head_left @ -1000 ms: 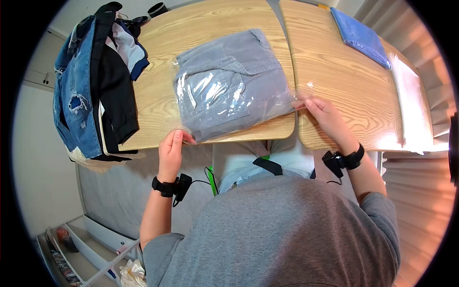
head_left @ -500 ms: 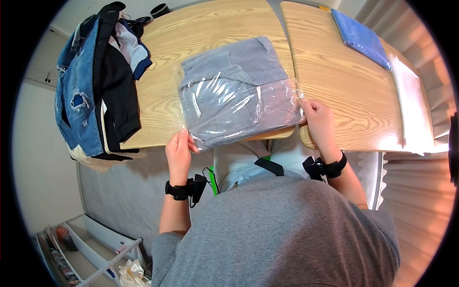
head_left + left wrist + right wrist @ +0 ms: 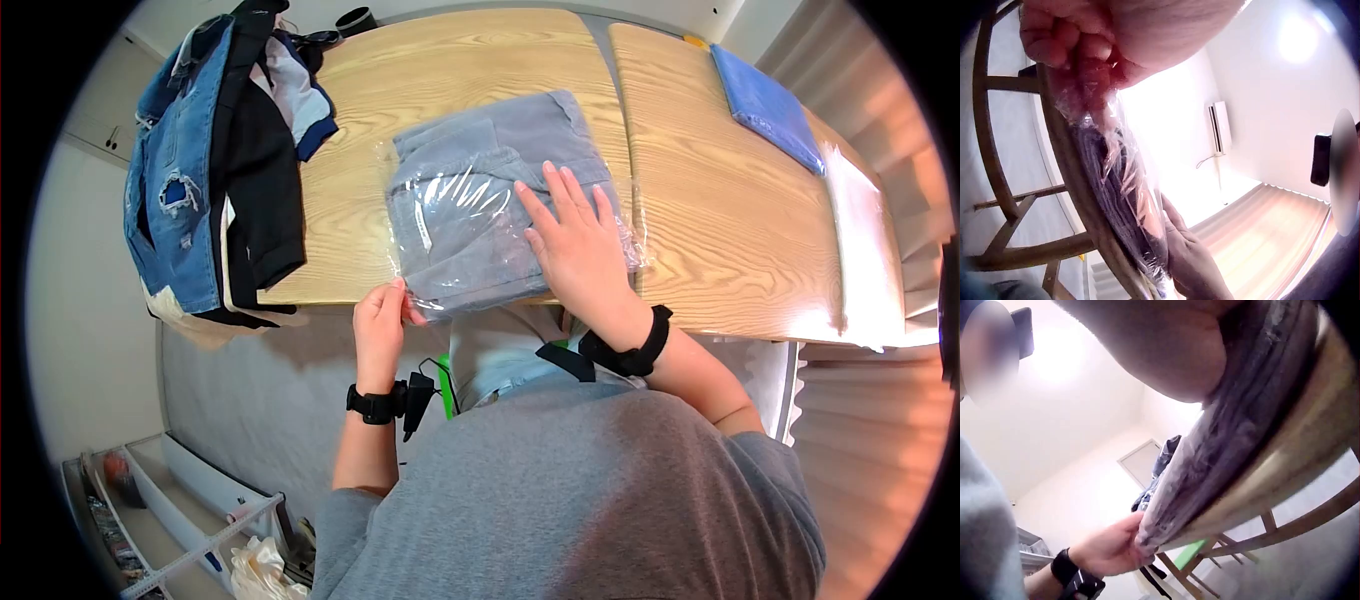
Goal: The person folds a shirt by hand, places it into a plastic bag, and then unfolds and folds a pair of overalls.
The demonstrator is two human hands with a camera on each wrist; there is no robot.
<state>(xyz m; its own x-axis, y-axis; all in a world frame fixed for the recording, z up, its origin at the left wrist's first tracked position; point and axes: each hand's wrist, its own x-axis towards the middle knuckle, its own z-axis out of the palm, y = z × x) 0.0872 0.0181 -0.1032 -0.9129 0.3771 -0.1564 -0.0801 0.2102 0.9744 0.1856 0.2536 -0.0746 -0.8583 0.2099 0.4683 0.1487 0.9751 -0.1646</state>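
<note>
A folded grey garment (image 3: 535,125) lies inside a clear plastic bag (image 3: 455,195) at the near edge of the left table. My left hand (image 3: 380,318) pinches the bag's near-left corner between thumb and fingers. Spread out over the right half of the bag, my right hand (image 3: 583,250) presses on it with straight fingers. Seen edge-on in the left wrist view, the garment's layers (image 3: 1110,187) show through the film. The right wrist view has the left hand (image 3: 1113,547) at the bag's far corner.
Torn blue jeans (image 3: 180,180) and dark clothes (image 3: 262,180) are heaped on the table's left side. On the right table (image 3: 720,230) lie a blue packet (image 3: 765,105) and shiny clear plastic (image 3: 865,250). A gap separates the tables. A compartmented rack (image 3: 190,500) stands at lower left.
My right hand has let go of the bag's right edge and moved left onto its top, fingers spread. The bag came slightly nearer me earlier; my left hand keeps its corner.
</note>
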